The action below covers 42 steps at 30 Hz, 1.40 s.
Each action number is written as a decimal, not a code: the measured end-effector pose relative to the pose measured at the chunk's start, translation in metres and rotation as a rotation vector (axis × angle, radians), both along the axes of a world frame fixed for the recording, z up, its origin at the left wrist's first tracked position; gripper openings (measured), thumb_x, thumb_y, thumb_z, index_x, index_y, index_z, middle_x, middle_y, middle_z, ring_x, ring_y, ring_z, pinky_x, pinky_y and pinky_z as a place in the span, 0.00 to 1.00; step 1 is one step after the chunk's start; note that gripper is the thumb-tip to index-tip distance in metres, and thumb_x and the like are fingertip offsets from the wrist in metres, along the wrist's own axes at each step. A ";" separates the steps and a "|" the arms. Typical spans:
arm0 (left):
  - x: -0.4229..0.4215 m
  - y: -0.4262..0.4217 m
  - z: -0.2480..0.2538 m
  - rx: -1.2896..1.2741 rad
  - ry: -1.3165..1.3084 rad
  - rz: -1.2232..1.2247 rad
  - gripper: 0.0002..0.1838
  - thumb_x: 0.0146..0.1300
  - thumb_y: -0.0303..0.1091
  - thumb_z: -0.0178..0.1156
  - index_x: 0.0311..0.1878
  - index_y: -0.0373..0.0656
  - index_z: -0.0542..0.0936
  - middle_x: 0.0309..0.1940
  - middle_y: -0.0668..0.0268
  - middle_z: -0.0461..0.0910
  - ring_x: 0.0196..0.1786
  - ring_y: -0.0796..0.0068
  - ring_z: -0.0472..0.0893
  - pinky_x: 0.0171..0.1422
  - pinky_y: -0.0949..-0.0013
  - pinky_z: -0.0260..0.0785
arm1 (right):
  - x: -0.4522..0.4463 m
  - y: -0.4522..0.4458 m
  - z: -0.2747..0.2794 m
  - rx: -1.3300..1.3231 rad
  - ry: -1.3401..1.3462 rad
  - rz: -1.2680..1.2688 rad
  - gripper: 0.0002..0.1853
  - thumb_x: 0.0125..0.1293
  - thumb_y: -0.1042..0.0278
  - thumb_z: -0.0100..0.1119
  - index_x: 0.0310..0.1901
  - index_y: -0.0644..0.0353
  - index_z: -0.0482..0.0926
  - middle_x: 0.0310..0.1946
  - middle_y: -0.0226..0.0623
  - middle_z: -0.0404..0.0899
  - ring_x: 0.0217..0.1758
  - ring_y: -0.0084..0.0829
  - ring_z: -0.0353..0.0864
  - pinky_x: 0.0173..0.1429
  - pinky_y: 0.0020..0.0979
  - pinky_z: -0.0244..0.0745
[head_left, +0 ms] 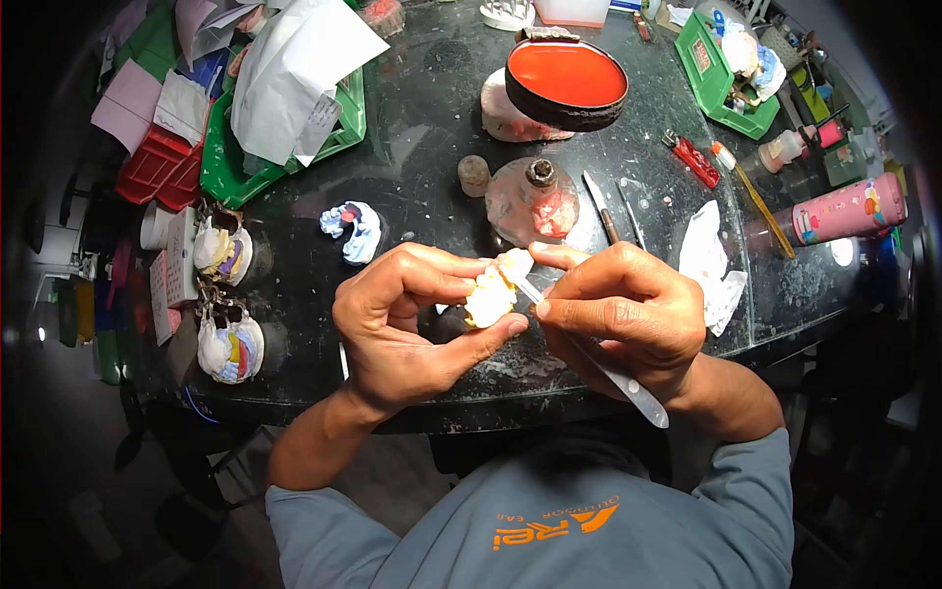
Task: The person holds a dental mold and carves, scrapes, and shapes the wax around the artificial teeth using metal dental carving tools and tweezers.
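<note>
My left hand (412, 324) is closed round a small white and yellowish piece (491, 297), pinching it between thumb and fingers. Between the fingers of my right hand (628, 314) is a metal tool (628, 381) with a flat, rounded end pointing down to the right. Its other end meets the upper right side of the piece, where glare hides the detail. Just beyond my hands stands a glass burner (510, 201) with a dark cap, and pinkish material shows at it. A small cap-like cylinder (473, 176) is left of the burner.
A round tin of red material (567, 77) stands at the back. Dental models (228, 339) and a bluish-white cast (353, 234) are at left. Green trays (353, 118) hold papers and casts. At right are a knife (601, 206), a red lighter (695, 162), crumpled tissue (708, 265) and a pink bottle (849, 209).
</note>
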State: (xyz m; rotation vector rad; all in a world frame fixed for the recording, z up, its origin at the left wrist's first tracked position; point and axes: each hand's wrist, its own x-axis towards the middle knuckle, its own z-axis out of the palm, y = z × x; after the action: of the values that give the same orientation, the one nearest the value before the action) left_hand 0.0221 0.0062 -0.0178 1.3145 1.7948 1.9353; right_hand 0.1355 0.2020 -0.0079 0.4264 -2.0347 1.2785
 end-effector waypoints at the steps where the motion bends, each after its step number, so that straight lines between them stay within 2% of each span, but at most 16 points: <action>1: 0.000 0.000 0.001 -0.004 -0.010 0.004 0.23 0.49 0.16 0.81 0.41 0.36 0.75 0.45 0.50 0.83 0.51 0.64 0.87 0.62 0.57 0.82 | 0.000 0.000 0.000 0.007 0.004 0.003 0.11 0.51 0.81 0.74 0.39 0.65 0.89 0.33 0.37 0.85 0.34 0.31 0.86 0.61 0.50 0.88; 5: 0.000 -0.002 0.005 -0.033 0.002 -0.006 0.23 0.51 0.17 0.80 0.43 0.35 0.75 0.45 0.51 0.83 0.53 0.63 0.87 0.63 0.59 0.82 | 0.000 0.002 0.001 0.021 0.010 0.019 0.11 0.50 0.82 0.75 0.37 0.64 0.89 0.33 0.35 0.85 0.34 0.31 0.86 0.60 0.49 0.88; 8: 0.001 0.002 0.005 0.061 -0.139 -0.003 0.21 0.53 0.17 0.79 0.45 0.33 0.76 0.46 0.47 0.86 0.54 0.60 0.89 0.58 0.65 0.85 | 0.000 0.002 0.002 -0.003 0.016 0.015 0.11 0.51 0.83 0.75 0.38 0.64 0.89 0.33 0.36 0.85 0.34 0.31 0.86 0.59 0.47 0.89; 11: 0.000 -0.001 0.006 0.012 -0.246 -0.006 0.23 0.56 0.15 0.77 0.49 0.32 0.73 0.48 0.46 0.86 0.55 0.62 0.88 0.60 0.66 0.85 | -0.004 0.002 0.004 -0.092 0.037 -0.004 0.11 0.53 0.85 0.75 0.40 0.66 0.88 0.33 0.38 0.85 0.35 0.30 0.87 0.58 0.45 0.90; 12: 0.000 0.001 0.005 0.065 -0.311 -0.038 0.24 0.57 0.14 0.75 0.51 0.33 0.71 0.49 0.45 0.86 0.56 0.62 0.88 0.60 0.67 0.85 | -0.003 0.004 0.006 -0.096 0.019 -0.021 0.12 0.53 0.86 0.75 0.40 0.67 0.87 0.32 0.39 0.84 0.36 0.30 0.87 0.57 0.44 0.90; 15: -0.001 0.001 0.004 0.059 -0.381 -0.046 0.24 0.57 0.13 0.74 0.51 0.34 0.70 0.49 0.45 0.86 0.56 0.62 0.88 0.61 0.67 0.85 | -0.003 0.005 0.005 -0.186 -0.017 -0.128 0.11 0.55 0.88 0.75 0.40 0.68 0.86 0.33 0.41 0.85 0.35 0.28 0.87 0.39 0.29 0.89; 16: -0.003 0.001 0.003 0.051 -0.383 -0.055 0.24 0.58 0.13 0.74 0.51 0.33 0.70 0.49 0.44 0.86 0.56 0.62 0.88 0.61 0.66 0.85 | -0.002 0.003 0.006 -0.234 -0.056 -0.173 0.11 0.56 0.88 0.74 0.41 0.68 0.86 0.34 0.41 0.84 0.36 0.26 0.87 0.32 0.24 0.83; 19: -0.003 0.001 0.005 0.033 -0.385 -0.058 0.23 0.58 0.13 0.73 0.50 0.33 0.70 0.49 0.43 0.86 0.56 0.61 0.88 0.62 0.66 0.85 | -0.007 0.005 0.000 -0.417 -0.142 -0.185 0.10 0.61 0.87 0.73 0.43 0.68 0.85 0.40 0.39 0.84 0.40 0.21 0.86 0.35 0.20 0.83; 21: -0.003 0.002 0.004 0.054 -0.415 -0.070 0.22 0.58 0.12 0.73 0.49 0.34 0.70 0.49 0.42 0.85 0.57 0.60 0.87 0.61 0.65 0.85 | -0.010 0.009 0.002 -0.474 -0.135 -0.111 0.10 0.64 0.89 0.70 0.45 0.70 0.84 0.42 0.40 0.84 0.42 0.24 0.87 0.42 0.21 0.85; 23: -0.003 0.002 0.003 0.067 -0.418 -0.085 0.22 0.58 0.12 0.73 0.47 0.34 0.70 0.49 0.42 0.85 0.57 0.59 0.87 0.61 0.65 0.85 | -0.012 0.008 0.004 -0.519 -0.151 -0.106 0.10 0.65 0.89 0.69 0.46 0.71 0.84 0.42 0.41 0.84 0.43 0.24 0.87 0.45 0.22 0.85; 32: -0.002 0.003 0.003 0.073 -0.300 -0.037 0.20 0.56 0.13 0.75 0.43 0.34 0.72 0.48 0.42 0.86 0.55 0.59 0.88 0.60 0.64 0.86 | -0.011 0.004 0.003 -0.509 -0.132 -0.116 0.09 0.65 0.90 0.68 0.44 0.70 0.83 0.40 0.37 0.82 0.38 0.20 0.84 0.36 0.20 0.79; 35: 0.002 0.004 0.006 0.053 -0.210 0.022 0.20 0.54 0.14 0.77 0.42 0.34 0.75 0.47 0.44 0.87 0.55 0.60 0.89 0.60 0.64 0.85 | -0.009 0.002 0.000 -0.462 -0.121 -0.140 0.09 0.63 0.89 0.69 0.43 0.69 0.83 0.39 0.38 0.82 0.38 0.20 0.84 0.34 0.19 0.79; 39: 0.000 0.004 0.005 0.059 0.003 0.098 0.19 0.51 0.15 0.80 0.41 0.35 0.79 0.45 0.49 0.88 0.52 0.61 0.90 0.58 0.64 0.84 | -0.004 0.001 0.002 -0.219 -0.057 -0.126 0.10 0.60 0.88 0.71 0.41 0.68 0.84 0.38 0.41 0.83 0.38 0.24 0.86 0.33 0.21 0.84; 40: -0.001 0.004 0.004 0.069 0.047 0.113 0.19 0.50 0.16 0.80 0.41 0.35 0.80 0.45 0.50 0.89 0.51 0.61 0.90 0.57 0.64 0.84 | -0.003 0.002 0.006 -0.120 -0.051 -0.117 0.11 0.57 0.89 0.71 0.41 0.68 0.84 0.38 0.43 0.84 0.38 0.28 0.88 0.33 0.24 0.86; 42: -0.003 0.001 0.004 0.030 0.144 0.122 0.22 0.48 0.16 0.81 0.42 0.36 0.78 0.45 0.50 0.87 0.52 0.62 0.89 0.59 0.62 0.83 | -0.003 0.000 0.005 -0.086 -0.028 -0.078 0.12 0.55 0.90 0.71 0.41 0.68 0.84 0.36 0.43 0.84 0.39 0.32 0.90 0.42 0.30 0.91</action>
State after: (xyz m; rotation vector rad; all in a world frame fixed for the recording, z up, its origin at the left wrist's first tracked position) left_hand 0.0194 0.0071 -0.0142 1.4184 1.9626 1.9828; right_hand 0.1327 0.2016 -0.0030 0.2876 -1.9915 1.3250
